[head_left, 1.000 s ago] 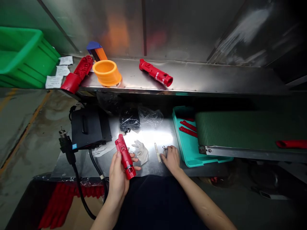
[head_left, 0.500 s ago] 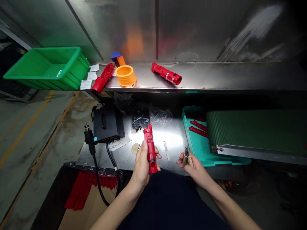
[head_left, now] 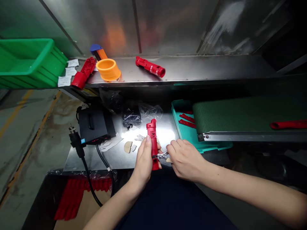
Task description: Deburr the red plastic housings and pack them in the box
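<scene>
My left hand (head_left: 143, 159) is wrapped round a red plastic tube-shaped housing (head_left: 152, 142), held nearly upright over the front edge of the metal bench (head_left: 115, 161). In my right hand (head_left: 183, 158) is a pair of cutting pliers (head_left: 163, 156), fingers closed round its handles. The jaws touch the lower part of the housing, close to a rectangular opening. Whether they bite on anything is too small to tell. On the bench left of the housing lie a beige rounded piece (head_left: 128, 147) and a small pale scrap (head_left: 134, 148).
A black box (head_left: 96, 124) with thick cables stands at the left. At the right, a teal tray (head_left: 178, 119) with red strips sits partly under a green conveyor belt (head_left: 230, 118). The shelf (head_left: 192, 68) carries a red housing (head_left: 150, 67), an orange ring (head_left: 108, 69) and a green bin (head_left: 28, 64).
My right hand has moved left and turned over, bringing the pliers from beside the tray against the housing. The view has shifted right, and a red piece now shows on the conveyor.
</scene>
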`<state>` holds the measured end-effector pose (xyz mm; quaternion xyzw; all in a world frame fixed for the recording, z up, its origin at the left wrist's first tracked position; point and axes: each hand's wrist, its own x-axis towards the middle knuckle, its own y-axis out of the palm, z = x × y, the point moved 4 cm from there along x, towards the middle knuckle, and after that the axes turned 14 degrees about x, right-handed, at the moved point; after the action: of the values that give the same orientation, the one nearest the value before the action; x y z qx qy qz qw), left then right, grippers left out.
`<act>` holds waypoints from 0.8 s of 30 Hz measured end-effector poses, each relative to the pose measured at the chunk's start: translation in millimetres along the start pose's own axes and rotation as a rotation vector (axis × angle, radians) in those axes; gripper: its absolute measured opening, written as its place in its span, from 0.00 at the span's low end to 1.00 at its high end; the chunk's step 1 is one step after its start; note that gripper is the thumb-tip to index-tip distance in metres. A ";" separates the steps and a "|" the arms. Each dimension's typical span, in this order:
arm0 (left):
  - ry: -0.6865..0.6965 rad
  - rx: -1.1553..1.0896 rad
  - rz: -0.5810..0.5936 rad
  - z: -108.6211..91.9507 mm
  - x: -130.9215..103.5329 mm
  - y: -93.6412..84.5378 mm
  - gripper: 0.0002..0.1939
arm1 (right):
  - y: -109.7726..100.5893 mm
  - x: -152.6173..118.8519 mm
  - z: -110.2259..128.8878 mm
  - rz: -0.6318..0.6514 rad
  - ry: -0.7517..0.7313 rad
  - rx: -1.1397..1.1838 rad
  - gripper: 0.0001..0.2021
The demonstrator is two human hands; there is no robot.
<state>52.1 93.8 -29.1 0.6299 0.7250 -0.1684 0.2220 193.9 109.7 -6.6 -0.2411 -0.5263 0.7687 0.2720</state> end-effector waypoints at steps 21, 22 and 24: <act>0.019 0.148 -0.114 21.1 -2.2 -35.0 0.28 | 22.4 35.0 18.0 0.213 -0.077 0.051 0.12; 0.019 0.157 -0.113 22.9 -1.3 -36.1 0.29 | 25.1 37.2 17.7 0.214 -0.077 0.072 0.11; 0.022 0.160 -0.116 25.6 1.8 -38.3 0.29 | 30.2 42.9 16.6 0.210 -0.071 0.116 0.09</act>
<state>16.9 76.2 -53.0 0.6045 0.7468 -0.2311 0.1528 146.5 118.3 -33.1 -0.2513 -0.4623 0.8301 0.1846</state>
